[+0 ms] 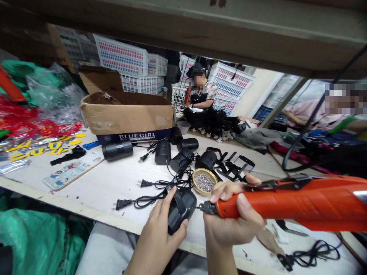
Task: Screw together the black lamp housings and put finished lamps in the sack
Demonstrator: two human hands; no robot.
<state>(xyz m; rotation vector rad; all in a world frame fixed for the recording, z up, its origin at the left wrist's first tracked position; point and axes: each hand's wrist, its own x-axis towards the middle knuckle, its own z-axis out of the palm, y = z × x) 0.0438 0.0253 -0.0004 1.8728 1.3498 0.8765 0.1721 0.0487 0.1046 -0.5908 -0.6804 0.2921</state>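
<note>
Well, the left hand (160,227) holds a shiny black plastic cylinder (178,219); the right hand (229,225) grips a long orange plastic screwdriver (275,204).

Left hand (157,231) holds a black cylinder (189,200); right hand (228,229), an orange screwdriver (289,202) (bit (198,207) toward it).

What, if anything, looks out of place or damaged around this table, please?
Small dark scraps lie loose on the table near the right hand, like stray debris. The cardboard box also looks worn and ragged along its top.
</note>
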